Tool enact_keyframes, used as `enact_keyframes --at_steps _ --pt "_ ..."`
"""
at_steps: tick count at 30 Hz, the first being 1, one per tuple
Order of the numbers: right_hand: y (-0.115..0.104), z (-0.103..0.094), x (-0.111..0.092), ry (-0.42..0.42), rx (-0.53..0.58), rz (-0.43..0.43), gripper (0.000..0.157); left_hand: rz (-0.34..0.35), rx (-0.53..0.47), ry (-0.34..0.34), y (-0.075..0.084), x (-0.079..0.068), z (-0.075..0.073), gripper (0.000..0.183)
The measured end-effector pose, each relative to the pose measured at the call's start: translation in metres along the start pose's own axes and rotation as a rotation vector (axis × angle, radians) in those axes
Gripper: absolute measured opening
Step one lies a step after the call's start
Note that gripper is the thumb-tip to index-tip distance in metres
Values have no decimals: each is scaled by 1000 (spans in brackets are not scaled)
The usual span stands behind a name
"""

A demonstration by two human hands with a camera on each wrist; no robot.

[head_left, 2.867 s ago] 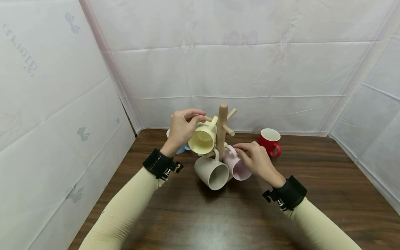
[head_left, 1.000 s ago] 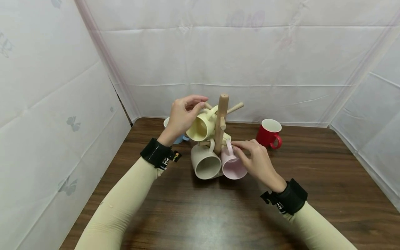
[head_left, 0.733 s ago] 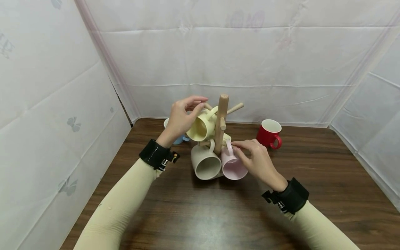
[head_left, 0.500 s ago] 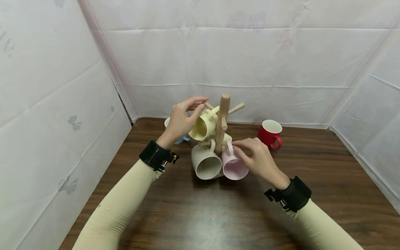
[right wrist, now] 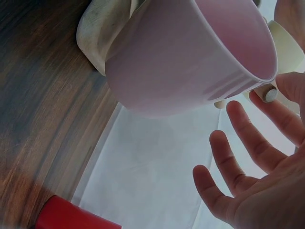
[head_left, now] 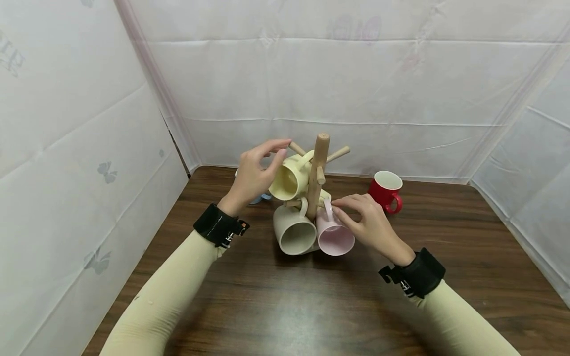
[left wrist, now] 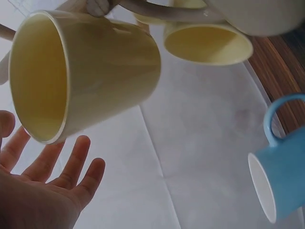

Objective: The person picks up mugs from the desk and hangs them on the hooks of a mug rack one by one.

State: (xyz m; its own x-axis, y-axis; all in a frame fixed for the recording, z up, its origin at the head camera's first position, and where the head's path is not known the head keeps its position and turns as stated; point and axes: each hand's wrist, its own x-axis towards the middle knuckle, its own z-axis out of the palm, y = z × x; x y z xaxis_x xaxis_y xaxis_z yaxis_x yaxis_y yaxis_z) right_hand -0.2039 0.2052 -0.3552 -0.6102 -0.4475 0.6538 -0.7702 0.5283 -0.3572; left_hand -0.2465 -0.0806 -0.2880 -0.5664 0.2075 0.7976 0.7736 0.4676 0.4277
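Note:
A wooden mug tree bears several mugs hung by their handles on its pegs. My left hand is beside a yellow mug on an upper peg, index fingertip right at the peg's end and thumb apart from it. In the left wrist view its fingers spread loosely below that mug's rim. My right hand pinches the end of a lower peg between thumb and index finger, while the other fingers stay spread. On that peg hangs a pink mug. A grey-beige mug hangs left of it.
A red mug stands on the wooden table at the back right. Behind my left hand is a blue mug, mostly hidden in the head view. Another yellow mug hangs at the rack's rear. White cloth walls enclose the table.
The mug tree has turned slightly since the oldest frame, its mugs and pegs shifting with it. My left hand has just drawn back a little to the left, its thumb leaving the upper peg.

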Motion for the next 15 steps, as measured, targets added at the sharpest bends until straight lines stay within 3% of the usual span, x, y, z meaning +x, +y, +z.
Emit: enact_keyframes --at_steps 7,15 --pt "3 -6 -10 19 -11 12 24 38 67 -4 -16 -6 -2 28" --pt "5 -9 -10 27 -45 49 46 44 130 -23 -38 -13 -8 29"
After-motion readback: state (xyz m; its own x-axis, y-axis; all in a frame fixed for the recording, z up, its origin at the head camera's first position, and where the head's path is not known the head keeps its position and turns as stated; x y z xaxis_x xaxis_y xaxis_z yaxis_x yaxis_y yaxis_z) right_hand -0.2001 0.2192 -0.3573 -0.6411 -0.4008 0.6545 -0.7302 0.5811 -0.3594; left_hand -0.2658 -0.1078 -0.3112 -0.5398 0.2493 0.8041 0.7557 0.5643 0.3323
